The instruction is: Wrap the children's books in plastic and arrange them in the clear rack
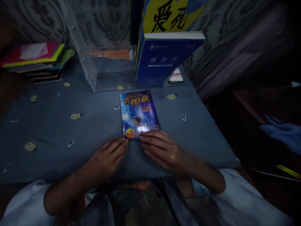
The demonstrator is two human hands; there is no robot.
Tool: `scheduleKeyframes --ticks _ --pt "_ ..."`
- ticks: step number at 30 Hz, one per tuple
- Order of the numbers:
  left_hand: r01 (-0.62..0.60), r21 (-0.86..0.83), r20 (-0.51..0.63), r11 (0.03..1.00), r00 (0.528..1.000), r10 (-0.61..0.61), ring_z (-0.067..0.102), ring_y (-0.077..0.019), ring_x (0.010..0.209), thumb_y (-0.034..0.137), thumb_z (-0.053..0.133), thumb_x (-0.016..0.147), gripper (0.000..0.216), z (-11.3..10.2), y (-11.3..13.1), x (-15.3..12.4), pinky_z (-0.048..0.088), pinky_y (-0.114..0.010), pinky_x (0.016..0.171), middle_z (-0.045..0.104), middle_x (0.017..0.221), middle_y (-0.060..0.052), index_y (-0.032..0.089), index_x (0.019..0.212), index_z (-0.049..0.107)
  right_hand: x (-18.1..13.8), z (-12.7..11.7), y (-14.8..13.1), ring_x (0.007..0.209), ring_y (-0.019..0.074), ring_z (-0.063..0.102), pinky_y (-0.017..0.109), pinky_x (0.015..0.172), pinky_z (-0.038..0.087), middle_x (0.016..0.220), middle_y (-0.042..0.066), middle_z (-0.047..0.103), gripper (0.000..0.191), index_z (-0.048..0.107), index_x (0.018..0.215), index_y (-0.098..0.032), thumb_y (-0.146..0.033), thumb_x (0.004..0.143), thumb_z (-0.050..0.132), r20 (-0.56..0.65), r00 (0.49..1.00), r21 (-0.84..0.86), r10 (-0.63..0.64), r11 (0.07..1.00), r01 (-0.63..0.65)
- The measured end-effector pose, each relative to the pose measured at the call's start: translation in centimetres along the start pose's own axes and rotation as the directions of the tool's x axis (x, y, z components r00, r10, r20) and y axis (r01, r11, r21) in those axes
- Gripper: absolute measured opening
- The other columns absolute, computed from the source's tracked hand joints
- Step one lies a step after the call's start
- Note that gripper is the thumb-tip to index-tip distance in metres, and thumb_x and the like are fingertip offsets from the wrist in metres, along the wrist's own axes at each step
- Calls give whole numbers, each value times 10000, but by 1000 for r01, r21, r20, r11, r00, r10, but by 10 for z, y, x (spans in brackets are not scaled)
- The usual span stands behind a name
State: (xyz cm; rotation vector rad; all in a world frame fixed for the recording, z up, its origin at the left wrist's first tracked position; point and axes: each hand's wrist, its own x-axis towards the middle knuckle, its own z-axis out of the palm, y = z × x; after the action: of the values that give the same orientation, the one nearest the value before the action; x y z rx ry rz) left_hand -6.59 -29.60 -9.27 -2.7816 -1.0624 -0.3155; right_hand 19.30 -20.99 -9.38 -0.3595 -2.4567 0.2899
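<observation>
A small blue comic-style paperback book (138,110), with gold title lettering and a cartoon figure on its cover, lies face up on the table's blue-grey cloth (101,125). My left hand (109,157) rests at the book's lower left corner, its fingers stretched out close together and the fingertips at the corner. Over the lower right part of the cover lie the upper fingers of my right hand (162,149), extended toward the left, while its lower fingers are below the book's bottom edge. My right thumb cannot be made out clearly.
Behind the book stands a clear acrylic rack (94,75) with a dark blue book (162,59) and a yellow book (160,18) upright at its right side. A stack of books (37,58) sits at the back left. Blue fabric (282,131) lies beyond the table's right edge.
</observation>
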Motion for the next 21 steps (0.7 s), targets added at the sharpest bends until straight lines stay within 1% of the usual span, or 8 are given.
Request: scheduleKeyframes --ticks 2,5,8,11,14,17,19,21 --pt "19 -7 26 1000 999 -19 587 -279 1256 68 397 951 429 -1 0 -2 493 -396 1045 657 1308 -204 2 1347 549 7 5 -4 1159 244 679 429 958 602 1185 132 759 166 722 1050 -130 -163 991 570 48 999 28 -17 999 16" --pt "55 -33 45 998 998 -54 573 -277 1274 63 394 955 434 -2 1 -4 505 -396 1046 642 1332 -198 5 1362 533 11 10 -6 1211 241 654 444 989 584 1212 114 751 217 720 1118 -153 -172 1014 531 107 994 33 -7 999 4" --pt "68 -75 24 995 997 -67 572 -285 1266 63 382 964 432 -3 1 -4 521 -415 1042 644 1333 -180 21 1367 529 7 10 -3 1169 238 674 438 962 597 1188 107 760 225 713 1142 -150 -174 1017 528 97 995 28 -17 1000 14" --pt "78 -124 13 989 997 -77 577 -297 1246 54 400 960 419 -4 -1 -1 543 -433 1019 658 1303 -173 28 1355 537 -2 3 2 1129 230 691 427 947 603 1178 111 762 223 709 1136 -148 -191 1024 521 83 997 13 7 1000 -8" --pt "110 -193 -6 975 994 -114 600 -276 1198 46 425 953 392 -5 -5 6 565 -415 992 681 1246 -155 63 1318 565 -12 -7 11 1131 225 692 420 953 598 1175 101 762 235 700 1168 -171 -188 1025 515 87 994 -16 62 998 -61" --pt "182 -245 11 952 983 -185 637 -237 1116 73 424 971 382 -4 -14 16 581 -398 974 687 1216 -125 118 1324 562 -19 -13 26 1145 245 687 440 940 602 1173 103 758 246 697 1192 -199 -196 1017 523 44 988 -60 150 987 -147" --pt "256 -254 28 933 966 -257 641 -228 1126 110 423 991 375 -3 -22 24 580 -403 988 664 1260 -119 150 1341 550 -21 -14 37 1136 266 688 460 922 610 1209 131 736 248 700 1187 -195 -215 1012 526 -3 971 -97 239 966 -239" --pt "324 -260 33 910 945 -327 621 -234 1197 163 430 1012 359 0 -30 31 568 -412 1016 624 1330 -124 164 1355 537 -20 -13 46 1113 272 696 462 901 621 1245 153 710 257 700 1190 -194 -238 1008 524 -35 944 -112 328 937 -330"
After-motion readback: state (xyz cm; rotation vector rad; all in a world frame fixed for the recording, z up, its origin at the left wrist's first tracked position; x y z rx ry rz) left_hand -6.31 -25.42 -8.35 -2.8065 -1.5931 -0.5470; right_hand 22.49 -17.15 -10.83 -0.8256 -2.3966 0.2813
